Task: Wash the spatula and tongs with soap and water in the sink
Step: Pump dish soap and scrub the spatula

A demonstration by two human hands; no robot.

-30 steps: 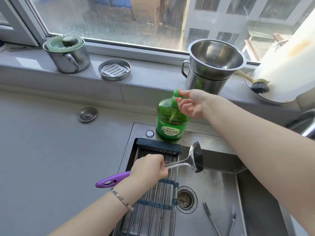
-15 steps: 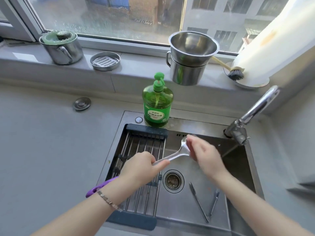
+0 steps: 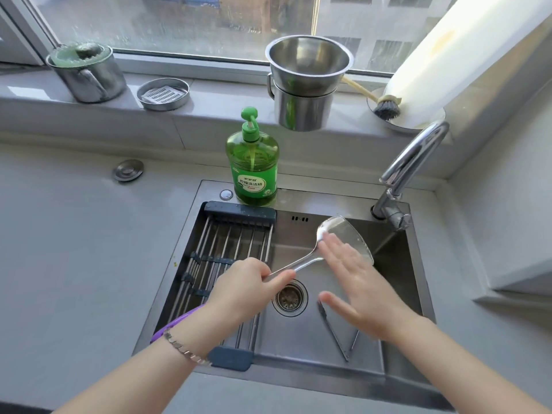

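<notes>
Gripping with left hand (image 3: 245, 289) the spatula (image 3: 348, 234) by its metal shaft, fingers curled round it, purple handle end sticking out behind the wrist, above the rack (image 3: 227, 249). Pressing with right hand (image 3: 355, 282), flat and holding nothing, fingers straight and a little spread, fingertips on the blade near its neck. Held clear above the sink (image 3: 328, 201) floor, blade tilted up toward the tap (image 3: 412, 162). Lying with long axis from near-left to far-right: handle by the left wrist, blade out past the drain (image 3: 289, 297), right beneath the right fingers. Probably rubbing soap over the blade by hand, so early in the job; no rinse yet by the look of it, and no telling about running water. Hinging on that diagonal for the coming stroke: sweeping the right palm along it, neck to far edge, while keeping the left grip firm against twisting on a likely slick shaft. Lying untouched on the sink floor, tongs (image 3: 333, 331), apart from the spatula, directly under the right wrist and so nearer that hand; hinge toward the body, arms splayed away toward the drain, one arm partly hidden by the hand. Standing on the back rim, bottle (image 3: 254, 171), left of the blade.
</notes>
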